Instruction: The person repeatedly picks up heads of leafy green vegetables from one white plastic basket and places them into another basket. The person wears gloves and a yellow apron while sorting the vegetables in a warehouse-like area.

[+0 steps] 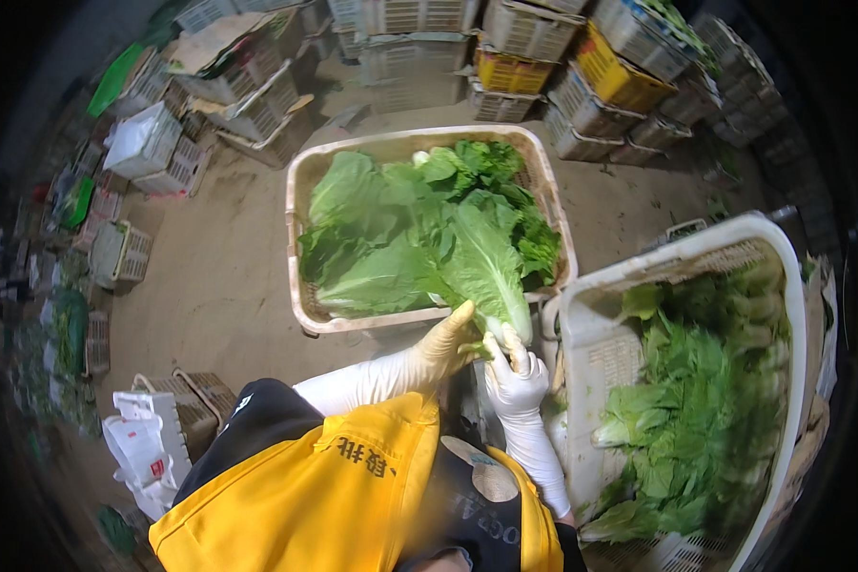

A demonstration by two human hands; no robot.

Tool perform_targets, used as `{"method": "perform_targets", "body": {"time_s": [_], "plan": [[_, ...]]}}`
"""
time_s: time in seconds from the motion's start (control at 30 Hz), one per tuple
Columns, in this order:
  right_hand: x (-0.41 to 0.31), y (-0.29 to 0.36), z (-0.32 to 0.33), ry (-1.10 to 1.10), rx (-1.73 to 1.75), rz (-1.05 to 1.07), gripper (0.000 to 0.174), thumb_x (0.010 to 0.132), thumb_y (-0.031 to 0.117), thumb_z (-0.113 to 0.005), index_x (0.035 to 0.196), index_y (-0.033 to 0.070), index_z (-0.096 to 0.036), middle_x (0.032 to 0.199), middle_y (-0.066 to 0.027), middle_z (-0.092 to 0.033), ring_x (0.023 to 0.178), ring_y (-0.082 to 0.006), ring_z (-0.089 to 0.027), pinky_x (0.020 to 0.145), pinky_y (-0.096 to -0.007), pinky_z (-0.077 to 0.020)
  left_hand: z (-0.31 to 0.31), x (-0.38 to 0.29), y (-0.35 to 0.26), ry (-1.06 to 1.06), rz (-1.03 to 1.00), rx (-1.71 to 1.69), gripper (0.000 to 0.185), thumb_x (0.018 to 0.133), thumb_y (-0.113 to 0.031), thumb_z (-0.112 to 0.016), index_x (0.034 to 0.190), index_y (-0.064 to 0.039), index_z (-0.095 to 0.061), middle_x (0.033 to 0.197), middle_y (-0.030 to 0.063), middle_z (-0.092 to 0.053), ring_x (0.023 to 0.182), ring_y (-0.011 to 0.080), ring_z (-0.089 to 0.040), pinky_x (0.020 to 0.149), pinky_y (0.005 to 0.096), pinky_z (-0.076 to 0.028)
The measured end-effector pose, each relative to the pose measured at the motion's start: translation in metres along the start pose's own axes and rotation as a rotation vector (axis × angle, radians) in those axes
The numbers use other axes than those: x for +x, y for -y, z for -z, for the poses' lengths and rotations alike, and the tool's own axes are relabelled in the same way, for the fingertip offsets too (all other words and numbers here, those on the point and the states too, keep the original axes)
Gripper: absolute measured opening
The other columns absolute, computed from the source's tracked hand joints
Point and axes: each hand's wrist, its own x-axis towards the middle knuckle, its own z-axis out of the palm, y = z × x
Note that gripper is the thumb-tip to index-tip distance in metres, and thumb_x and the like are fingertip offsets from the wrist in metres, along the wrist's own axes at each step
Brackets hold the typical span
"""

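Note:
Both my hands wear long white gloves. My left hand (443,345), its glove yellowed at the fingers, grips the lower left side of a head of romaine-like lettuce (492,264). A small green leaf piece (477,349) shows by its fingers. With its fingers on the pale stem end, my right hand (518,379) holds the same head. The leaves point away from me, over the near rim of a cream plastic crate (361,325). Inside that crate lie loose green leafy heads (372,214), some darker at the back right.
To my right, a larger white plastic crate (579,343) holds more leafy heads (686,400), close by my right forearm. Stacked crates (518,71) line the back, and more crates (150,150) stand at the left. White foam boxes (146,450) sit near my left elbow.

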Motion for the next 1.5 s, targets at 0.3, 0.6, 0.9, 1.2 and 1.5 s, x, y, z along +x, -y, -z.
{"method": "perform_targets", "body": {"time_s": [0.3,0.6,0.9,1.2,1.5], "plan": [[-0.03,-0.014,-0.059,0.644,0.53,-0.314,0.01,0.077,0.012,-0.053,0.084,0.007,-0.058,0.072,-0.0154,-0.061,0.068,-0.0344,-0.061,0.061,-0.0402,-0.0492,0.043,-0.029,-0.083,-0.124,-0.036,-0.124,0.066,0.076,-0.036,-0.077,0.128,-0.01,-0.048,0.124,0.0128,-0.057,0.122,0.0268,-0.049,0.102,0.045,-0.041],[-0.12,-0.06,-0.057,0.844,0.313,-0.475,0.012,0.078,0.014,-0.053,0.075,0.003,-0.058,0.078,-0.0186,-0.06,0.071,-0.0376,-0.06,0.065,-0.0443,-0.0475,0.182,-0.102,-0.159,-0.659,0.358,2.404,0.101,0.058,-0.037,-0.083,0.143,-0.024,-0.03,0.143,0.0112,-0.037,0.134,0.0314,-0.032,0.11,0.0479,-0.025],[-0.042,-0.054,-0.106,0.411,0.652,-0.538,0.006,0.071,-0.006,-0.051,0.076,-0.003,-0.054,0.087,-0.0178,-0.062,0.074,-0.0307,-0.059,0.068,-0.0355,-0.0479,0.227,-0.057,-0.228,-1.193,0.018,2.383,0.064,0.075,-0.021,-0.067,0.134,-0.014,-0.044,0.106,0.0114,-0.061,0.109,0.0305,-0.053,0.096,0.0523,-0.036],[0.137,-0.014,-0.133,0.607,0.445,-0.232,0.007,0.075,0.005,-0.054,0.08,0.001,-0.056,0.085,-0.0174,-0.058,0.073,-0.0362,-0.058,0.065,-0.0381,-0.048,0.174,-0.017,-0.266,-1.086,0.316,2.061,0.033,0.078,-0.011,-0.057,0.111,-0.006,-0.057,0.107,0.0187,-0.061,0.101,0.0336,-0.061,0.082,0.0425,-0.052],[0.258,0.057,-0.259,0.668,0.037,0.015,0.017,0.081,0.019,-0.051,0.088,0.005,-0.058,0.091,-0.0167,-0.06,0.082,-0.0349,-0.062,0.072,-0.044,-0.0503,0.219,0.07,-0.169,-1.147,0.135,1.739,0.074,0.075,-0.017,-0.061,0.14,-0.006,-0.028,0.12,0.02,-0.047,0.111,0.037,-0.049,0.091,0.0441,-0.047]]}}
